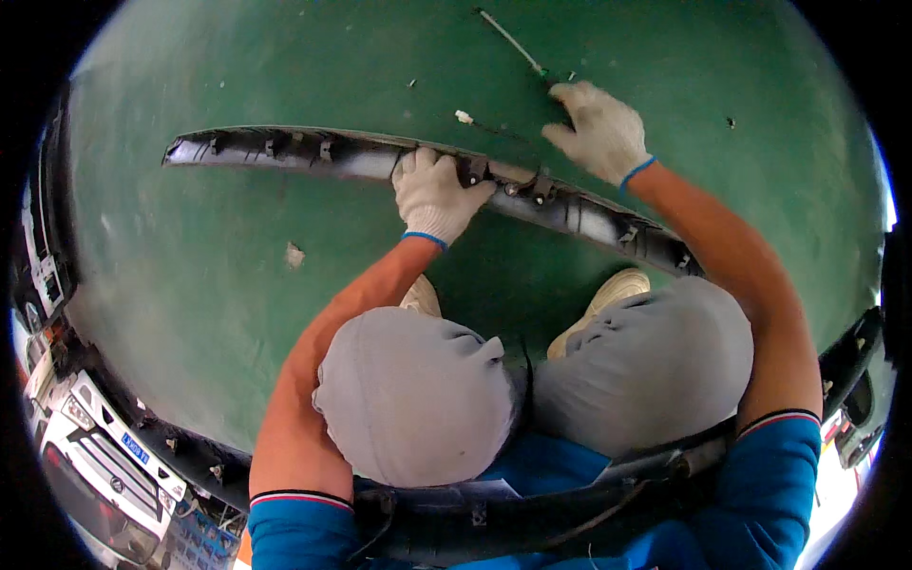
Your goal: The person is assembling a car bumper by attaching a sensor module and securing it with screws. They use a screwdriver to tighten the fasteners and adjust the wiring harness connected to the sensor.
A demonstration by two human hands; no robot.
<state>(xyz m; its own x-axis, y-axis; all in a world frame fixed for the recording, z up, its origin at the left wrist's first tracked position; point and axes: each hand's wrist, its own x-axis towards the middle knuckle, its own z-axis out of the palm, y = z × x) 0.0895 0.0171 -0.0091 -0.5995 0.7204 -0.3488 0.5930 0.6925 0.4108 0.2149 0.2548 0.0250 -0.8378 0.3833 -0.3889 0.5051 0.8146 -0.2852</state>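
Note:
A long, curved car trim strip (351, 163), dark with silvery-grey patches and several clips and brackets, lies across the floor before my feet. My left hand (437, 197), in a pale knit glove with a blue cuff, grips it near the middle, fingers over the strip and thumb out to the right. Beyond the strip, my gloved right hand (605, 131) has thumb and forefinger apart. Its fingertips are at the near end of a thin tool like a screwdriver (513, 44); its handle is partly hidden there. Left of that hand lies a white plug (464, 117) on a thin dark wire.
Small dark and pale bits, such as one scrap (294, 255), dot the green floor (190, 285). My shoes (603, 304) and grey-clad knees (418, 399) are close behind the strip. A white vehicle (109, 475) and dark car parts (47, 271) line the left; more dark parts (850, 356) stand right.

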